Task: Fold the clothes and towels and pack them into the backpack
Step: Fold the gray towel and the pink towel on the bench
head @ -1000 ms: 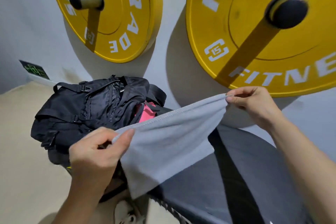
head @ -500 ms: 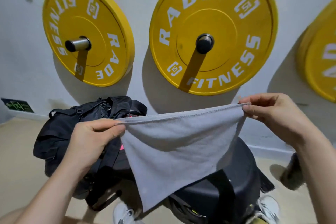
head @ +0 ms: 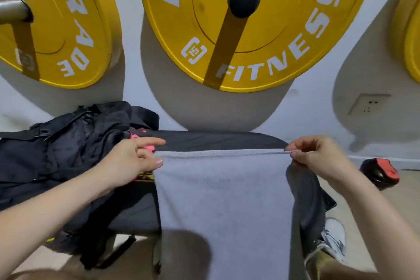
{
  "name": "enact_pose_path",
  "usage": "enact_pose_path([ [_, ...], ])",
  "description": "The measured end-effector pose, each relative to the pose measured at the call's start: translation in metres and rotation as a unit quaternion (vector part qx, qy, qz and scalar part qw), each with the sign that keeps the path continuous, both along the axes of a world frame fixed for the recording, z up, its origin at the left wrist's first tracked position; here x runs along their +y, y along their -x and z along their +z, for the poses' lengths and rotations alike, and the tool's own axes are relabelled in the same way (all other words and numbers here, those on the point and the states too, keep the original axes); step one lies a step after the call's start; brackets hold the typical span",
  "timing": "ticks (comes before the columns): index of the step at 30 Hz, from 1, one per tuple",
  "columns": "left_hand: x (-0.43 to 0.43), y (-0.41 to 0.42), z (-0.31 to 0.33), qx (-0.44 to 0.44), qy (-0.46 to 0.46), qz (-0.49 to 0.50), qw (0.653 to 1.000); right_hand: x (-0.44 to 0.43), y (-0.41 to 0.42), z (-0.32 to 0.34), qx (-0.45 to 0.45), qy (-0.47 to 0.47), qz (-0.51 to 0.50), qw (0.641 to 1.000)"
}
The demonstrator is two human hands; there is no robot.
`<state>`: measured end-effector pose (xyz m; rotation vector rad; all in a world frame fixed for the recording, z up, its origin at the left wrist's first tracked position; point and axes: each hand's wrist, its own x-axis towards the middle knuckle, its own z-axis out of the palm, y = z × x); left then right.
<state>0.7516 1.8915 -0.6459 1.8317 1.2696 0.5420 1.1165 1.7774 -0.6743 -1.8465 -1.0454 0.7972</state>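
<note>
The left hand [head: 131, 162] and right hand [head: 318, 157] each pinched a top corner of the towel [head: 225, 200], stretched taut over the bench [head: 216, 141]. The backpack [head: 56, 154] lay on its left end.

A gym; yellow "FITNESS" weight plates [head: 250, 25] hang on wall pegs above a black padded bench [head: 216, 141].

The grey towel [head: 222, 200] runs out of view at 6 o'clock, hem unseen. At 9 o'clock the backpack [head: 56, 154] is cut by the edge, and the left hand [head: 129, 163] covers most of the pink garment [head: 136, 136] inside; whether it pinches the towel's corner, I can't tell. At 3 o'clock, 1 yellow weight plate [head: 414, 41] shows only a sliver.
</note>
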Motion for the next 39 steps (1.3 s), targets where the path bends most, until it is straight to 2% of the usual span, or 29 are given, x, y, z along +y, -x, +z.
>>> enact_pose_path([
  [3,0.050,-0.013,-0.057,0.061,0.013,-0.010,0.998,0.047,-0.002,-0.060,-0.072,0.052,-0.026,0.996],
  [6,0.083,-0.024,-0.108,0.069,0.001,0.007,0.998,0.072,-0.006,-0.097,-0.099,0.075,-0.051,0.991],
  [13,0.117,-0.043,-0.175,0.057,-0.034,0.078,0.995,0.106,-0.018,-0.130,0.006,0.112,-0.058,0.992],
  [15,0.121,-0.048,-0.181,0.046,-0.043,0.108,0.992,0.113,-0.023,-0.131,0.036,0.120,-0.050,0.991],
  [18,0.128,-0.054,-0.182,-0.006,-0.034,0.116,0.993,0.127,-0.028,-0.129,0.019,0.120,-0.046,0.992],
  [21,0.133,-0.055,-0.181,0.004,-0.035,0.077,0.996,0.135,-0.030,-0.134,-0.024,0.122,-0.037,0.992],
  [24,0.138,-0.055,-0.182,0.000,0.002,0.069,0.998,0.137,-0.030,-0.139,-0.059,0.124,-0.031,0.990],
  [36,0.150,-0.057,-0.188,-0.039,0.019,0.110,0.993,0.143,-0.036,-0.141,-0.068,0.095,-0.050,0.992],
  [39,0.161,-0.061,-0.192,-0.023,0.042,0.130,0.990,0.149,-0.036,-0.140,-0.087,0.087,-0.051,0.991],
])
